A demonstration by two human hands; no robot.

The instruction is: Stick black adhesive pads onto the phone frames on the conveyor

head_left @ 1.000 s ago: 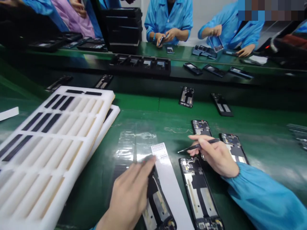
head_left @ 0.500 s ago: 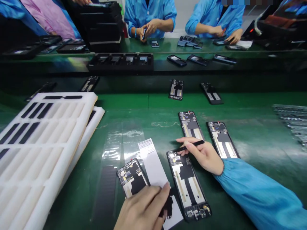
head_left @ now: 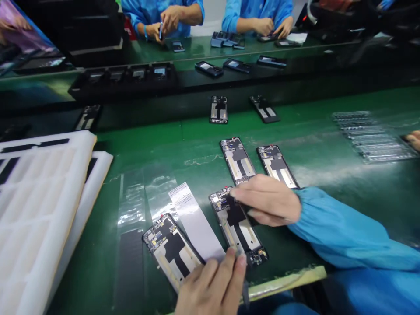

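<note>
The black-framed, rectangular, open phone body with silver-coloured panels (head_left: 236, 221) lies aslant, inner parts uppermost, on the glossy green work surface (head_left: 164, 148), between the two hands. The right hand (head_left: 271, 200), in a loose blue fabric sleeve (head_left: 331, 227), is over its upper right edge, fingers bent and drawn together near the exposed circuit board (head_left: 220, 199). The left hand (head_left: 211, 284), fingers curled side by side, reaches the lower left edge, at the near end of a white, paper-like strip printed with small dark marks (head_left: 197, 223). Blur and the hands themselves hide the contacts, so whether either hand grips anything cannot be told. A second black-framed phone body (head_left: 172, 251) lies on the strip's left, its lower end hidden by the left hand. Two further phone bodies (head_left: 238, 161) (head_left: 278, 165) lie beyond the right hand; a white foam tray with slots (head_left: 49, 188) occupies the left side.

Handling: the phone body is probably light and stiff, with a smooth frame apt to slide on this surface. Its exposed board appears the fragile region. The long frame edges, near mid-length, seem the soundest hold, with fingers clear of the components.
</note>
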